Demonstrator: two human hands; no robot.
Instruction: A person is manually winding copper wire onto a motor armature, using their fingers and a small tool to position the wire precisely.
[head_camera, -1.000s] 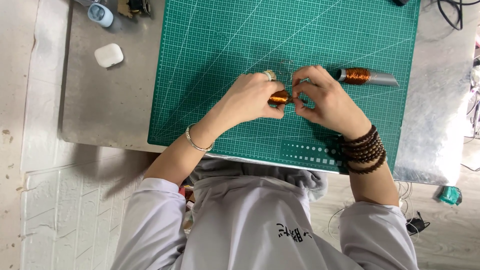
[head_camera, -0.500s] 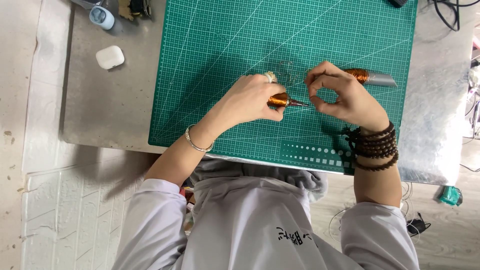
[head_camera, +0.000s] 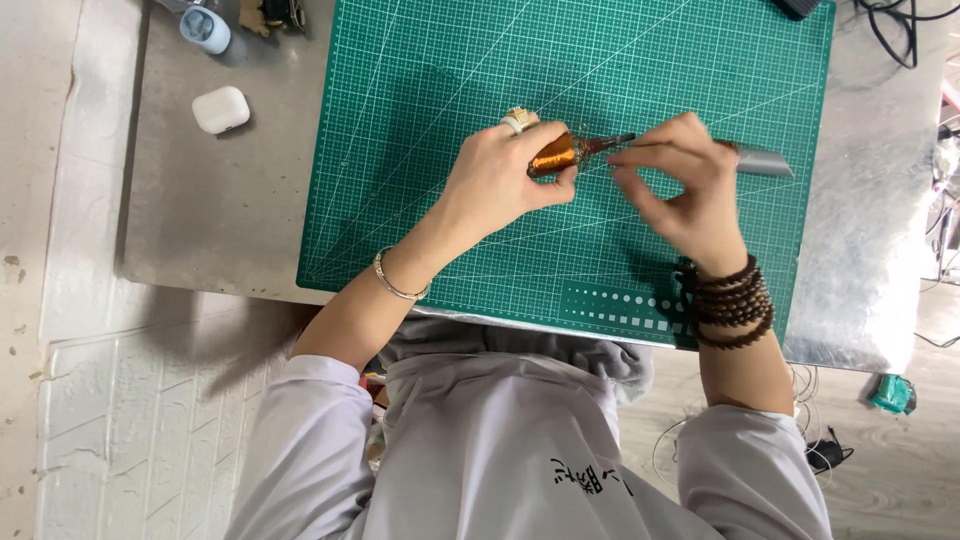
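Near the frame's centre, the left hand (head_camera: 505, 178) pinched a small copper-coloured coil (head_camera: 551, 154) between thumb and fingers, just above the green cutting mat (head_camera: 420, 120). The right hand (head_camera: 690, 190) pinched something too thin to make out beside the coil's dark tip. A grey tool (head_camera: 762, 160) lay half hidden behind it. At upper left, a white case (head_camera: 221, 109) sat closed and a pale blue container (head_camera: 205, 28) was cut off.

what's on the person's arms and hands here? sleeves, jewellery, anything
Both arms are bare from above the elbow, with pale grey-white sleeves pushed up. The left hand has a ring on one finger and a thin silver bangle at the wrist. The right hand is ringless as far as visible; several turns of dark brown beads wrap its wrist.
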